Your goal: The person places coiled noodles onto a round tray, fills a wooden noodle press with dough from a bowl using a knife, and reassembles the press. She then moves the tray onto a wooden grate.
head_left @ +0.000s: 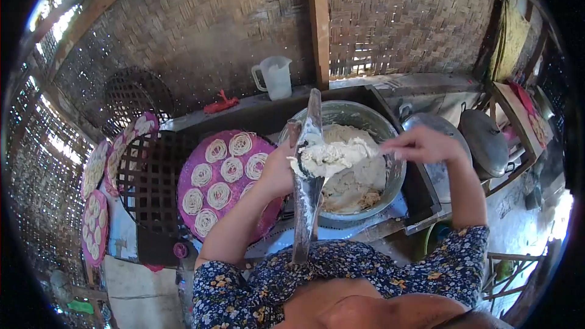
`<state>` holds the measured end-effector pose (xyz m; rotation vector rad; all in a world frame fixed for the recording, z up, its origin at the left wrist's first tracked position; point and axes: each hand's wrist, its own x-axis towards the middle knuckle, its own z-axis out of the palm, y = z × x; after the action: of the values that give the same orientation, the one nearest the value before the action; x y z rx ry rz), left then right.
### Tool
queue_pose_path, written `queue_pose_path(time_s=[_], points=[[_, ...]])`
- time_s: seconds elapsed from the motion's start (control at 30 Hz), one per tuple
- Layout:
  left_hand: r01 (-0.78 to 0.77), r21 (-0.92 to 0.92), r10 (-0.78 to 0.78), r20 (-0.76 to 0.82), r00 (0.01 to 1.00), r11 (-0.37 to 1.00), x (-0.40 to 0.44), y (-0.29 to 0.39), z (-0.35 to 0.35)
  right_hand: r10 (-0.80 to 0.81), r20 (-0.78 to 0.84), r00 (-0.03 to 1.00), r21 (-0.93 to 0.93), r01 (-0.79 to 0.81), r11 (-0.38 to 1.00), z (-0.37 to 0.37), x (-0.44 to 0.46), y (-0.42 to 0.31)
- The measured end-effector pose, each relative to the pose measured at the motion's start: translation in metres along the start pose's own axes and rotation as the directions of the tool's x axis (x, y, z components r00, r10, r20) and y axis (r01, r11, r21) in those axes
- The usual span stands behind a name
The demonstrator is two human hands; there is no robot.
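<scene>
My left hand (278, 172) is closed around a long wooden press (306, 207), held upright in front of my chest at the left side of the basin. A ragged lump of pale dough (335, 157) lies across its middle and sticks out to the right over the basin. My right hand (421, 144) is just right of that lump, fingers stretched toward it with dough on the tips; it appears to hold nothing. Below is a large metal basin (399, 176) with a mass of dough (356, 180) inside.
Left of the basin, a round pink tray (204, 198) carries several coiled dough nests. A dark woven rack (146, 176) and more pink trays (94, 228) stand farther left. A plastic jug (277, 77) and red bag (221, 103) sit behind. Lidded pots (484, 140) are at right.
</scene>
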<state>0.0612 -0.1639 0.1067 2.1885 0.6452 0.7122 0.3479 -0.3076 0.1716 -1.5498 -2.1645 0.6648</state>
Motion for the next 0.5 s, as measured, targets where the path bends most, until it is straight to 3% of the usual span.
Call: queue_pose_path(time_s=[0.07,0.17,0.27,0.33,0.37,0.47,0.5], points=[[-0.003,0.14,-0.002,0.036,0.999,0.99,0.003,-0.001,0.009,-0.021,-0.029,0.999,-0.32,0.01,0.947,-0.031,0.005,-0.026],[0.025,0.177,-0.031,0.032,0.999,0.984,-0.002,0.005,0.01,-0.021,-0.021,1.0,-0.704,0.0,0.71,-0.037,0.022,-0.092],[0.052,0.204,-0.061,0.038,0.997,0.978,0.009,0.002,0.015,-0.321,-0.035,0.946,-0.873,0.127,0.47,0.003,0.042,-0.109],[0.065,0.182,-0.074,0.044,0.996,0.981,0.015,-0.002,0.014,-0.389,0.015,0.921,-0.974,0.102,0.205,0.037,0.044,-0.122],[0.069,0.057,-0.071,0.032,0.997,0.996,0.015,-0.017,0.015,-0.533,-0.002,0.846,-0.996,0.043,0.073,0.05,0.043,-0.113],[0.142,0.231,-0.148,0.008,0.989,0.962,0.02,-0.024,0.017,-0.551,-0.065,0.832,-0.947,0.122,0.297,0.043,0.04,-0.096],[0.081,0.181,-0.083,0.006,0.997,0.98,0.02,-0.044,0.022,-0.537,-0.142,0.831,-0.91,0.104,0.402,0.035,0.035,-0.093]])
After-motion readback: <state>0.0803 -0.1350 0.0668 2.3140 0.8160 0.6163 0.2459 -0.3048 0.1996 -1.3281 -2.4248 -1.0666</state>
